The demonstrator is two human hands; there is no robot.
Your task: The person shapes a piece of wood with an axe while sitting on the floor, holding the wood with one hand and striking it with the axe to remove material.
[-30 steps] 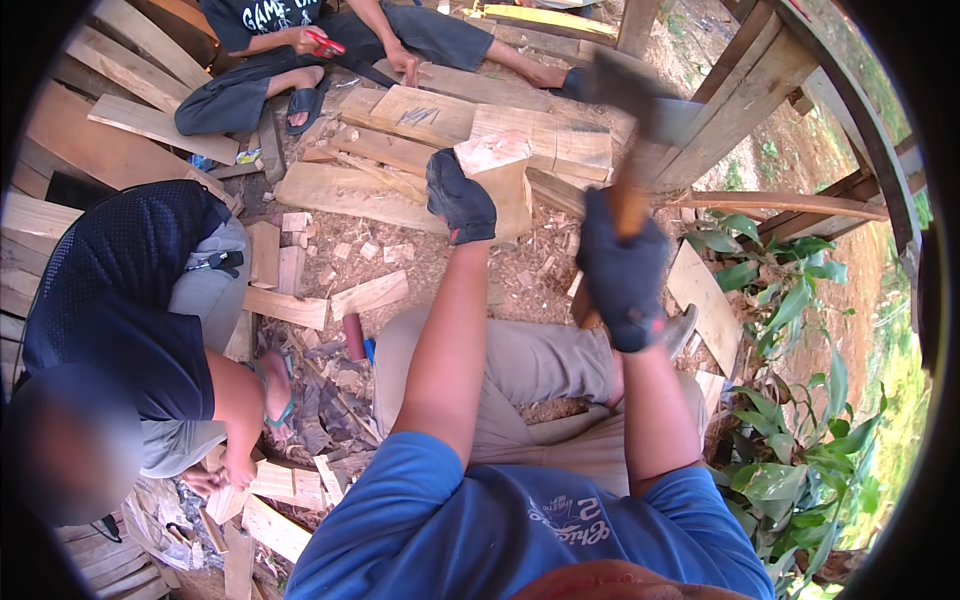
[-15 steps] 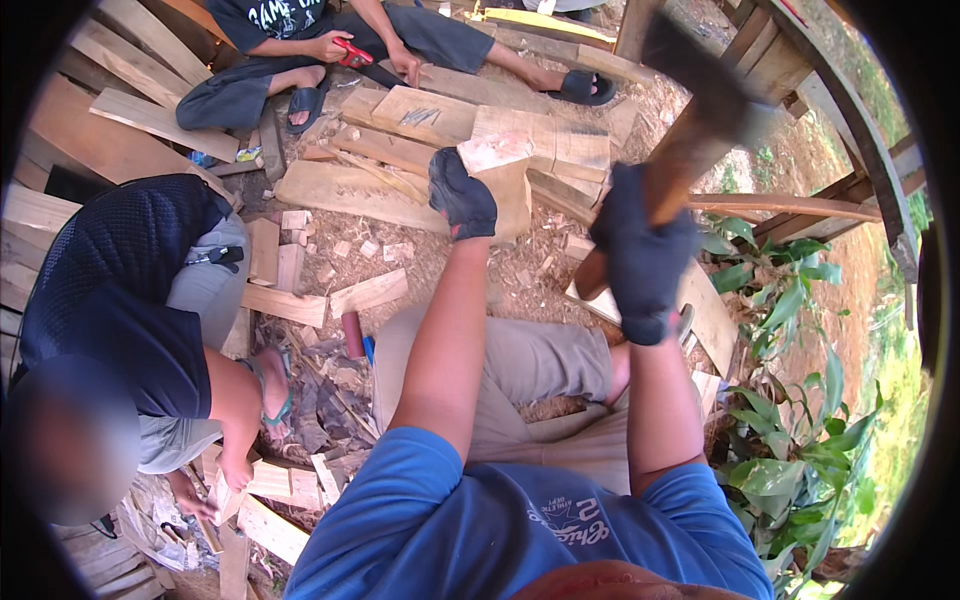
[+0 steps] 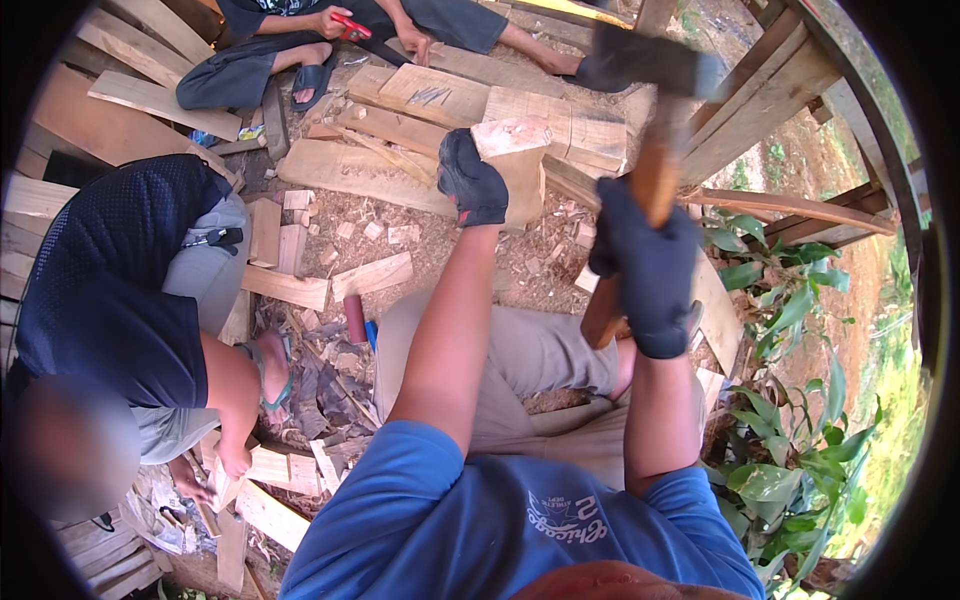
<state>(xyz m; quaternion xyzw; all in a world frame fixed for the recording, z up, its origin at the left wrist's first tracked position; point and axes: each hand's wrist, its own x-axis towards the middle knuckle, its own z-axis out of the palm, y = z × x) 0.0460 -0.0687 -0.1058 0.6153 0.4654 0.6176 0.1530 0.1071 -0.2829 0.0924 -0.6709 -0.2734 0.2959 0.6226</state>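
Note:
My left hand (image 3: pixel 472 180), in a dark glove, is closed around the left side of a wooden block (image 3: pixel 520 180) with a pale, rough-cut top. The block stands among timber pieces in front of me. In my right hand (image 3: pixel 652 272), also gloved, is the wooden handle of a hatchet (image 3: pixel 655 185), gripped near its lower end. The hatchet's dark metal head (image 3: pixel 645 62) is raised, blurred by motion, to the right of and beyond the block. It does not touch the block.
Ahead, a person holds a red-handled saw (image 3: pixel 350 28) beside thick boards (image 3: pixel 435 95). At left another person (image 3: pixel 110 280) bends over wood pieces, a hand on one. Wood chips (image 3: pixel 403 234) litter the ground. Leafy plants (image 3: pixel 770 470) and a wooden frame (image 3: pixel 760 90) stand at right.
The hatchet's head has swung left and tilted, still raised. My right hand is slightly lower in view. My left hand stays on the block; the whole view has shifted a little.

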